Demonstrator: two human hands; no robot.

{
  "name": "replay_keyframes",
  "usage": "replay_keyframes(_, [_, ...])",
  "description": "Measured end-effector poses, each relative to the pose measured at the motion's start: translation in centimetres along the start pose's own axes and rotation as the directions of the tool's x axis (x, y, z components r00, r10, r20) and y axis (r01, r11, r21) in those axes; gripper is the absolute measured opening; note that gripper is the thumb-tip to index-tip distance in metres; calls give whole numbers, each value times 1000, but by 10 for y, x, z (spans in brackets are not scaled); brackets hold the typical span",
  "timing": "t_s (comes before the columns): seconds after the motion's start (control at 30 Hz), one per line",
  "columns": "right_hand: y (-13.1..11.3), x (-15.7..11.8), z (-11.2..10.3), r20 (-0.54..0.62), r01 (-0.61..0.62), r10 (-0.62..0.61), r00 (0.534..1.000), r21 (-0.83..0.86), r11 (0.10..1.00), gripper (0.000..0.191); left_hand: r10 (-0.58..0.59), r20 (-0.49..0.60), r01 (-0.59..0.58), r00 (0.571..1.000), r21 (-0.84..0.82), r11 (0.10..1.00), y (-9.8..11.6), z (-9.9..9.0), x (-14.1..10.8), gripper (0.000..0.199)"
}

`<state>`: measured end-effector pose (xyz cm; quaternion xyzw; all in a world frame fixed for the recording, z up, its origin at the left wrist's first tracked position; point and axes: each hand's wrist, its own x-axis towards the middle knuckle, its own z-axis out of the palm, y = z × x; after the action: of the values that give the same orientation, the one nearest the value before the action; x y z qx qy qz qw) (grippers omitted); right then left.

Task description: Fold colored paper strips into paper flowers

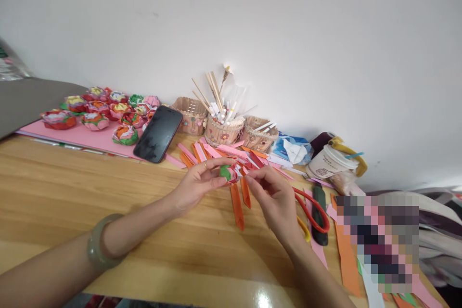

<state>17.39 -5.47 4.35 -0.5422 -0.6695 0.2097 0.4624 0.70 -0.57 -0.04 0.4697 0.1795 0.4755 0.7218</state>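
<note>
My left hand (197,182), with a ring on a finger and a bangle on the wrist, grips a small folded paper flower (228,172) in green, pink and white. From the right, my right hand (271,195) pinches at the flower's edge; what lies between its fingertips is too small to make out. Orange folded paper strips (237,207) lie below and behind the flower. More pink, orange and red strips (197,150) are heaped behind both hands.
Finished paper flowers (94,121) stand on pink sheets at the left, beside a leaning phone (158,134). Decorated baskets (224,131) with sticks stand near the wall. Right of my right hand are red-handled scissors (323,226), a dark green cutter (319,202) and a cup (330,162).
</note>
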Motion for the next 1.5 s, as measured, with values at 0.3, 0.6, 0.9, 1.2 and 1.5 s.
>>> replay_keyframes(0.3, [0, 1, 2, -1, -36, 36, 999, 43, 998, 16, -6, -16, 6, 1000, -27, 1000, 1, 1, 0, 31])
replay_keyframes(0.6, [3, 1, 1, 22, -59, 57, 998, 83, 995, 16, -18, -28, 18, 999, 0, 1000, 1, 0, 0, 31])
replay_keyframes(0.9, [4, 3, 3, 34, -102, 98, 995, 137, 985, 18, 60, -19, -57, 998, 103, 993, 0, -1, 1, 31])
replay_keyframes(1.2, [4, 3, 3, 58, -146, 139, 989, 122, 982, 19, 72, -5, -71, 997, 113, 991, -1, -1, 0, 30])
replay_keyframes(1.5, [5, 4, 2, 75, -188, 177, 981, 161, 969, 21, 25, 21, -26, 999, 70, 997, 0, -1, 0, 30])
